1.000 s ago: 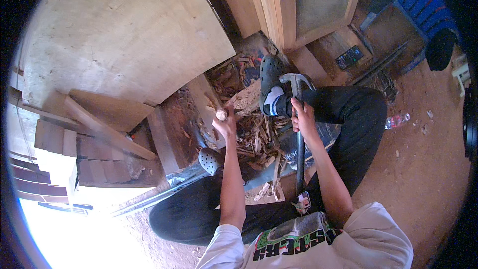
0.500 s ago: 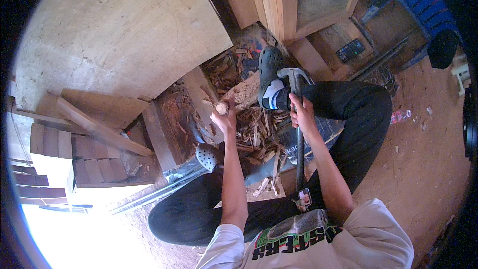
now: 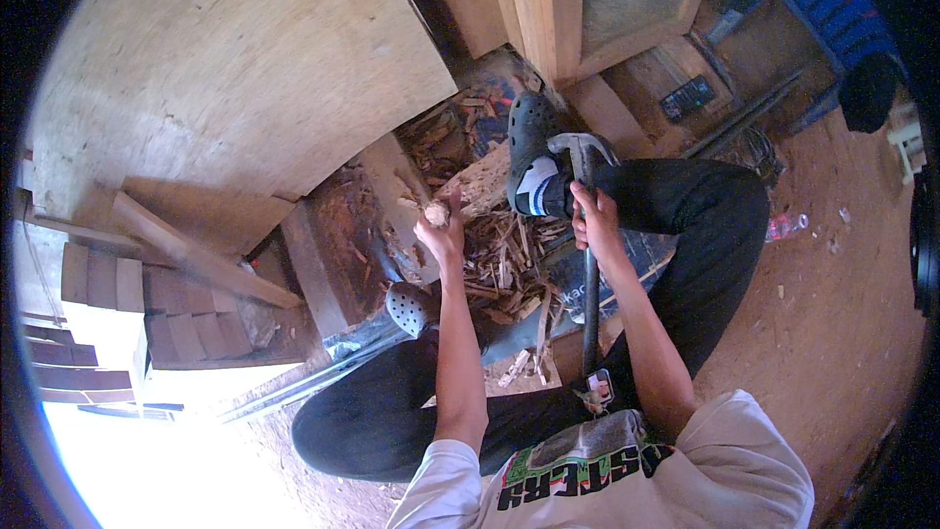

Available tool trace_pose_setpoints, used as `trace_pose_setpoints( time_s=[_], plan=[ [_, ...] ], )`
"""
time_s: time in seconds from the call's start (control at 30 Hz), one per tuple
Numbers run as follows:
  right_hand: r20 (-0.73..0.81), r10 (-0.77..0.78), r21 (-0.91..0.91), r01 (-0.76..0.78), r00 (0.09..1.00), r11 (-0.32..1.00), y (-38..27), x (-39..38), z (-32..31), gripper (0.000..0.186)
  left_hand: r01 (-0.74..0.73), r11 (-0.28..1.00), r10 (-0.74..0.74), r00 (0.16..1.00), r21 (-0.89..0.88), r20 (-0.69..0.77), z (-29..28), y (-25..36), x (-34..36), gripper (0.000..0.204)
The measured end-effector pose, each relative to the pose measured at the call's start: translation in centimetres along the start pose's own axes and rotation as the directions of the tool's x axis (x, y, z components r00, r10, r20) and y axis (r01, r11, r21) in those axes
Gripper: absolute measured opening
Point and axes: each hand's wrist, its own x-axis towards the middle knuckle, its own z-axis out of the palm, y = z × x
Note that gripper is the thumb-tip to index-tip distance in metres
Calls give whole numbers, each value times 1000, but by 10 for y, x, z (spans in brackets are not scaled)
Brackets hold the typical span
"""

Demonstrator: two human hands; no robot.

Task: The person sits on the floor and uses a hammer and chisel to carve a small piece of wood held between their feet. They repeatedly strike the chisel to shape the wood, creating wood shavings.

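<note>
My left hand (image 3: 439, 235) is closed round a wooden chisel handle (image 3: 437, 213) with a battered round end facing up; the blade is hidden. It is over a rough wooden piece (image 3: 478, 184), close to my shoe (image 3: 530, 142), which rests against that piece. My right hand (image 3: 595, 220) grips a claw hammer (image 3: 591, 309) by its dark shaft, just below the head. The hammer's head points away from me beside my shoe, and its shaft runs back toward my lap. Between my hands lies a heap of wood chips (image 3: 504, 260).
A large plywood sheet (image 3: 245, 59) leans at the left. Wooden planks (image 3: 211, 250) and a stack of small boards (image 3: 191, 318) lie below it. A framed wooden panel (image 3: 636, 0) stands ahead. To the right are a black remote control (image 3: 687, 98), a plastic bottle (image 3: 786, 226) and a blue slatted chair (image 3: 842, 0).
Both hands, the hammer and the chisel handle stay in nearly the same place. The hammer's head shows only a very slight shift.
</note>
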Motion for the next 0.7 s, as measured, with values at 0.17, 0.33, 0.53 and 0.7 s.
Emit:
trace_pose_setpoints(
  time_s=[0.17,0.33,0.53,0.7],
  plan=[
    [8,-10,-2,10,1000,1000,-2,-2,1,42,76,977,-96,991,199,89,1,-10,4,47],
    [43,-26,-29,28,999,999,-10,-9,10,38,14,989,-36,988,149,149,13,-24,22,35],
    [236,-112,-140,148,965,979,-38,-19,42,38,-229,963,201,962,143,186,28,-33,46,44],
    [364,-164,-349,298,917,889,-61,-17,67,37,-57,988,21,971,144,238,41,-35,59,48]
  ],
)
